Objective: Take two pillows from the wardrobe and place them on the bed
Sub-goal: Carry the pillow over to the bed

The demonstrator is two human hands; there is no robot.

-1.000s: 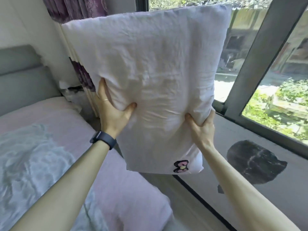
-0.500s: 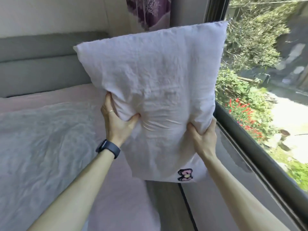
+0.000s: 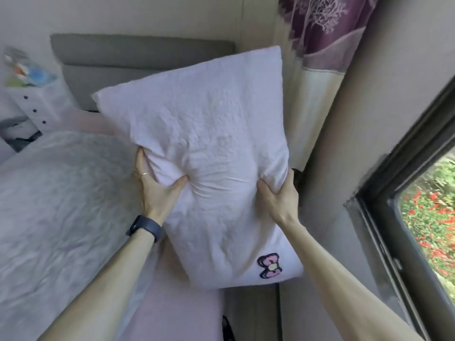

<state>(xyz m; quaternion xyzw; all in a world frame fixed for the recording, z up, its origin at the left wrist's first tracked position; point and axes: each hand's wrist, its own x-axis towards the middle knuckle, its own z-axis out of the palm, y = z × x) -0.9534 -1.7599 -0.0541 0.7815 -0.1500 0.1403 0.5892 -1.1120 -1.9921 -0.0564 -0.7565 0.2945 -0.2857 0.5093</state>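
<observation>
A pale pink pillow [image 3: 211, 153] with a small bow patch near its lower right corner hangs in the air over the right side of the bed [image 3: 172, 313], tilted toward the headboard. My left hand [image 3: 157, 188] grips its left edge, thumb dug into the front. My right hand [image 3: 278, 198] grips its right edge the same way. The fingers of both hands are hidden behind the pillow. The bed has a pink sheet and a grey crumpled blanket [image 3: 56, 212] on its left part. No second pillow is in view.
A grey padded headboard [image 3: 138, 60] stands against the wall behind the pillow. A white bedside unit [image 3: 37, 104] with small items on top is at the far left. A purple and cream curtain [image 3: 322, 65] hangs at the right, beside a dark-framed window [image 3: 403, 193]. A narrow floor gap runs beside the bed.
The view has swung left from the window toward the head of the bed. The pillow, still held by both hands, has moved over the bed and leans toward the headboard.
</observation>
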